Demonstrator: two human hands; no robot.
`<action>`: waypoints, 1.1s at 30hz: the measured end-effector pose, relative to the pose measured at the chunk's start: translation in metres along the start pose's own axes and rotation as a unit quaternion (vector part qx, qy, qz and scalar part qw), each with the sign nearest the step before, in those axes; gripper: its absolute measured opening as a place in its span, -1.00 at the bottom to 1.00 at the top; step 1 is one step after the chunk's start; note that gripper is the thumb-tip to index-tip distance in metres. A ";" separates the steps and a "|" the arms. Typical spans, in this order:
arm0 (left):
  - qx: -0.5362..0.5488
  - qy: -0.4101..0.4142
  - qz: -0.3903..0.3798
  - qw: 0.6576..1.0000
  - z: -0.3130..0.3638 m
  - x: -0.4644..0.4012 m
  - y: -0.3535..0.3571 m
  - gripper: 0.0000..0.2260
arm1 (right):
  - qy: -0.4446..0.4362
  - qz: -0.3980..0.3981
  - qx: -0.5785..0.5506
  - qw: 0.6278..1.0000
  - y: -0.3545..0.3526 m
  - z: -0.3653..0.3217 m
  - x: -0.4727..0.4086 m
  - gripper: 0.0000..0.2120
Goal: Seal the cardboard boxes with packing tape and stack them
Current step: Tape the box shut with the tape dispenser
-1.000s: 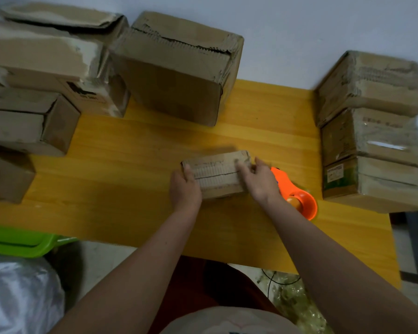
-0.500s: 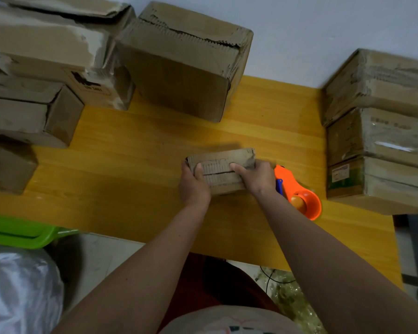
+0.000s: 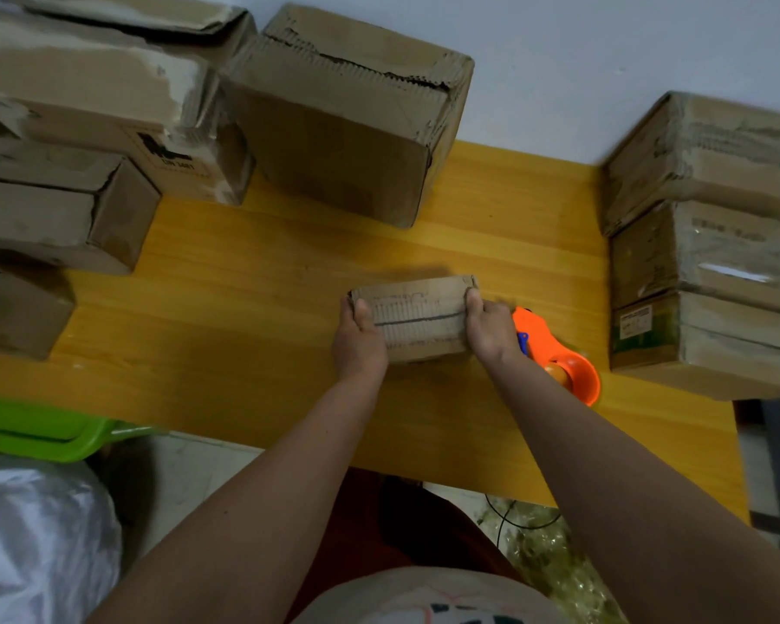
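Both hands, left hand [image 3: 360,337] and right hand [image 3: 488,327], grip small box [image 3: 417,322] ends; appears light, stiff; end-hold judged adequate.

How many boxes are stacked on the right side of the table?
3, one on top of another at the table's right edge: the top box, the middle box and the bottom box with a label. Any behind them would be hidden.

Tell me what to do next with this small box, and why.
Probably free the right hand and pick up the tape dispenser beside it. Both hands, left too, grip the small box, its flaps closed, and I see no tape over the seam.
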State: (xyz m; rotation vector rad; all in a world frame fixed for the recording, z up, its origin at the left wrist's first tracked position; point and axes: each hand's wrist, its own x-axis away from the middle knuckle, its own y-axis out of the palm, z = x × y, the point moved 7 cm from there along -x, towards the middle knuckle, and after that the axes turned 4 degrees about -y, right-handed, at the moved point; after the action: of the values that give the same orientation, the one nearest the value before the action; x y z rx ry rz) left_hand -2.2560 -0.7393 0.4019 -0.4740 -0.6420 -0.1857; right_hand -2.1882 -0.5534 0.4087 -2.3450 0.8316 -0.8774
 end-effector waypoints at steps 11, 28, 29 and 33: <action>0.063 -0.006 0.017 0.998 -0.021 0.015 0.011 -0.42 | -0.035 0.072 0.024 0.996 0.012 0.003 0.030 -0.10; 0.088 0.011 0.031 0.996 -0.012 0.010 0.004 -0.58 | -0.072 0.087 0.030 0.993 -0.006 0.007 0.017 -0.63; 0.079 0.017 0.029 0.996 -0.011 0.010 0.003 -0.59 | -0.062 0.062 0.045 0.995 -0.005 0.006 0.010 -0.56; 0.040 0.036 0.018 0.998 -0.008 0.002 -0.002 -0.60 | -0.092 -0.007 0.026 0.995 0.001 0.002 -0.015 -0.61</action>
State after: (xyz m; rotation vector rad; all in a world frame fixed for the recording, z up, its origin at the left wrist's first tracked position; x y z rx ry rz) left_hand -2.2505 -0.7448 0.3981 -0.3996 -0.5682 -0.1411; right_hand -2.1963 -0.5429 0.4005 -2.3464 0.7080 -0.6693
